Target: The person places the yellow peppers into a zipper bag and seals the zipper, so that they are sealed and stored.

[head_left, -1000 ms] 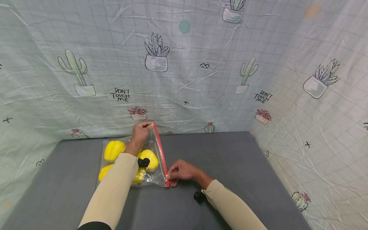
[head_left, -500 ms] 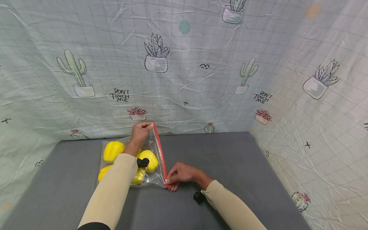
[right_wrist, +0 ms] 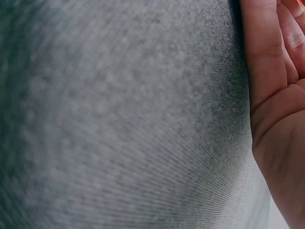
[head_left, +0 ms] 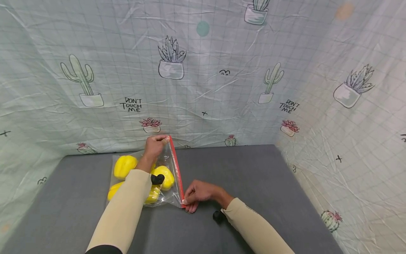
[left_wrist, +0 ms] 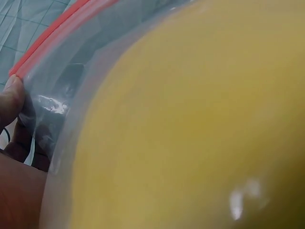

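Cactus-print sheet (head_left: 222, 88) backs grey table (head_left: 253, 176). Head view: I see left hand (head_left: 155, 146) pinching far end of red zip strip (head_left: 177, 171) on clear plastic bag (head_left: 168, 195) of yellow peppers (head_left: 125, 166), right hand (head_left: 198, 193) pinching near end, likely keeping seal taut.

Left wrist: pepper fills frame behind film, fingertip (left_wrist: 12, 98) on strip.

Right wrist: grey cloth, palm edge (right_wrist: 276, 119); grip unseen.

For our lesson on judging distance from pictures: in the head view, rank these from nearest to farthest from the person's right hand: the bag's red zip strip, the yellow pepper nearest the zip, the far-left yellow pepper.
1. Red zip strip: pinched at its near end by the right hand.
2. Yellow pepper nearest the zip: inside the bag, just left of the strip.
3. Far-left yellow pepper: at the bag's far left.
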Demonstrator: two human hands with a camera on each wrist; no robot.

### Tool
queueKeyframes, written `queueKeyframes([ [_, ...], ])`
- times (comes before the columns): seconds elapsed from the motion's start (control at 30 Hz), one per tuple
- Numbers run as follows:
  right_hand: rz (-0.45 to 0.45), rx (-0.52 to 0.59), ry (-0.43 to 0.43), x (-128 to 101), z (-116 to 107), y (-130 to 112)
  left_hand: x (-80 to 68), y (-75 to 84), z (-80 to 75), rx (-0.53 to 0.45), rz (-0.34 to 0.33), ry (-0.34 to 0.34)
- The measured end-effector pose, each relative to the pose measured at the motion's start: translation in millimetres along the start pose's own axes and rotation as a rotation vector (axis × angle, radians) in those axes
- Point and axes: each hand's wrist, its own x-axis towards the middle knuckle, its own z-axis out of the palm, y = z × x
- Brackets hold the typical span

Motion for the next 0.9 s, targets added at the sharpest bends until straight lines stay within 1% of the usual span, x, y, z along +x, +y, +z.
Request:
queueKeyframes([
  [0.17, 0.01, -0.001, 0.004, 3.0, 1.1, -0.5, -1.7, 0.1, -2.1, 0.015, 0.009, -0.009],
  [0.27, 0.013, -0.001, 0.015, 5.2, 1.2, 0.5, -3.2, 1.8, -2.6, 0.062, 0.023, -0.038],
  [0.33, 0.016, 0.003, 0.026, 5.7, 0.9, 1.1, -4.6, 2.8, -1.6, 0.09, 0.018, -0.078],
  [0.5, 0.023, -0.015, 0.046, 4.3, -1.6, 1.1, -6.5, 4.7, 1.8, 0.169, -0.013, -0.211],
  [0.6, 0.018, -0.039, 0.063, 1.9, -2.9, 1.6, -8.8, 10.1, -1.1, 0.222, 0.0, -0.264],
  [0.67, 0.019, -0.061, 0.083, -1.2, -4.3, 1.9, -12.2, 15.3, -7.6, 0.254, 0.007, -0.286],
  [0.73, 0.014, -0.107, 0.124, -5.0, -7.3, 2.0, -17.5, 21.0, -19.1, 0.303, 0.018, -0.298],
  [0.83, 0.003, -0.212, 0.217, -12.6, -15.7, -0.6, -27.7, 27.4, -43.9, 0.384, 0.03, -0.297],
  [0.9, -0.014, -0.3, 0.309, -19.0, -22.9, -4.0, -34.8, 30.1, -63.4, 0.456, 0.044, -0.282],
])
